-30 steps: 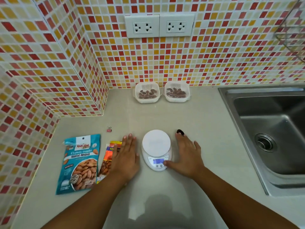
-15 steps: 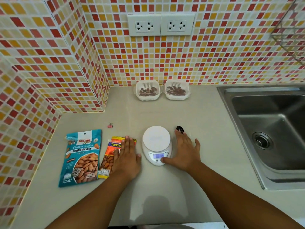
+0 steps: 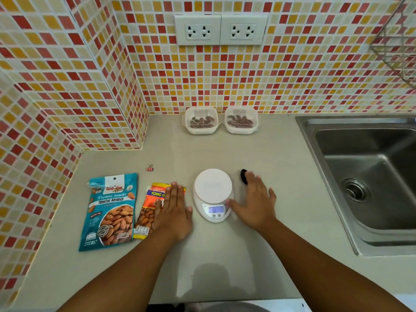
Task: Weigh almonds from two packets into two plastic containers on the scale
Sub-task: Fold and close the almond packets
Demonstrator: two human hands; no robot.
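Note:
A white digital scale [image 3: 213, 193] sits mid-counter with a bare platform and a lit display. My left hand [image 3: 173, 210] lies flat with straight fingers, partly covering the orange almond packet [image 3: 150, 210]. A blue roasted-almond packet [image 3: 110, 211] lies flat further left. My right hand [image 3: 255, 202] rests palm down right of the scale, its thumb touching the scale's front corner. Two clear plastic containers hold almonds at the back wall: the left container [image 3: 201, 120] and the right container [image 3: 240, 120].
A small black object [image 3: 243, 176] lies by my right fingertips. A pink binder clip [image 3: 149, 167] sits behind the packets. A steel sink [image 3: 369, 176] fills the right side. Tiled walls close off the back and left; a wire rack [image 3: 398, 41] hangs at upper right.
Both hands stay flat beside the scale; the view has shifted slightly, so everything sits a little lower and nearer. Nothing was picked up or let go.

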